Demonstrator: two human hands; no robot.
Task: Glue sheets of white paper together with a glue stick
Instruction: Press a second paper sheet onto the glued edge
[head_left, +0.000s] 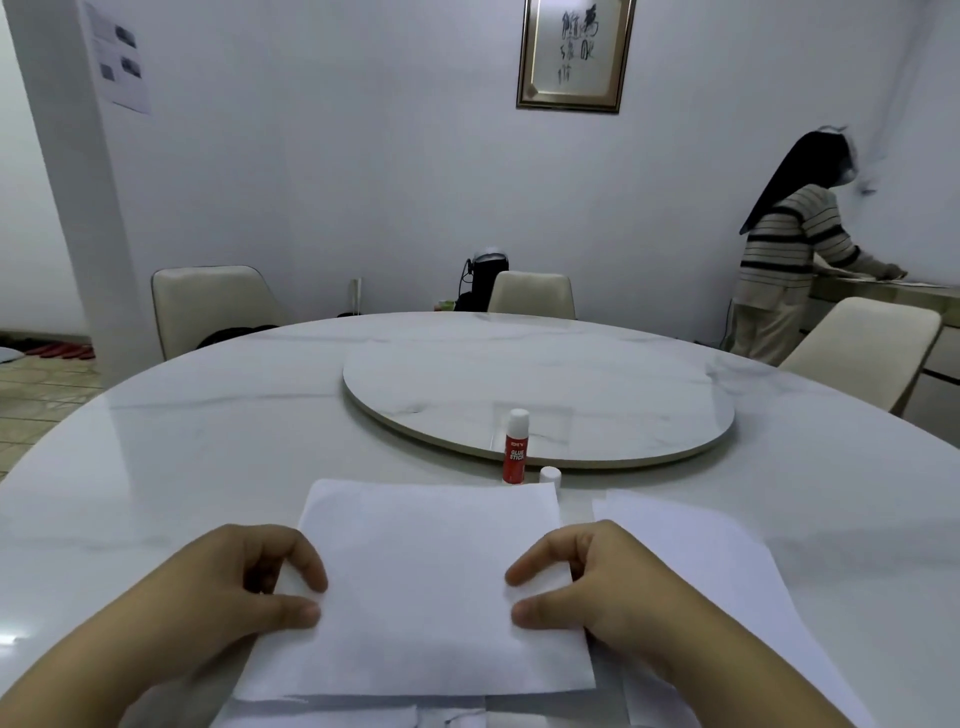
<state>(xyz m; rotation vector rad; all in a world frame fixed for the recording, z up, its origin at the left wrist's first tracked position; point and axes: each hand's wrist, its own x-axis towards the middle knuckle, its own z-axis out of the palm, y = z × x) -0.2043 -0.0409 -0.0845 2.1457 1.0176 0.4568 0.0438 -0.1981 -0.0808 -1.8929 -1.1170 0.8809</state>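
A white paper sheet (421, 587) lies on the marble table in front of me. My left hand (244, 587) pinches its left edge between thumb and fingers. My right hand (587, 587) pinches its right edge the same way. More white paper (691, 545) lies under and to the right of this sheet. A red glue stick (515, 447) stands upright just beyond the sheet's far edge, its white tip showing. Its white cap (550, 476) stands beside it on the right.
A round marble turntable (540, 384) sits in the middle of the table (208, 431). Cream chairs (208, 306) stand around the far side. A person in a striped top (789, 260) stands at a counter at the back right.
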